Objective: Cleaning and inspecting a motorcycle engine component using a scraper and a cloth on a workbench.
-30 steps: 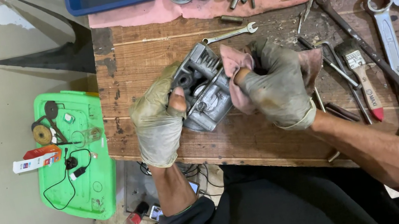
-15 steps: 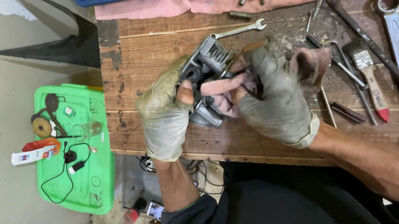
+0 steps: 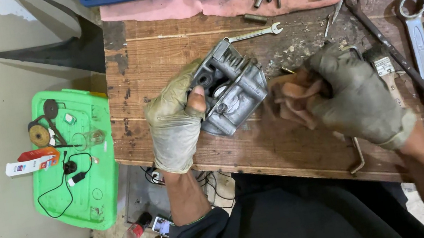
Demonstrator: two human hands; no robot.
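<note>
Gloved left hand point(image 3: 175, 122) is gripping the finned cylinder head point(image 3: 231, 95) near the wooden bench's point(image 3: 166, 57) front-left edge, long axis slanting away. Right hand point(image 3: 356, 96), clenched on a pinkish rag point(image 3: 293, 99), sits just right of it, not touching.

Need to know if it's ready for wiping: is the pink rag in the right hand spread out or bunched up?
Bunched up. The pink rag is crumpled into folds inside the gloved right hand, beside the metal engine part.

Left grip point(image 3: 175, 125) clasps finned metal engine part point(image 3: 234, 95) on table point(image 3: 155, 59); right grip point(image 3: 356, 93) clutches pink rag point(image 3: 293, 102) just beside.
</note>
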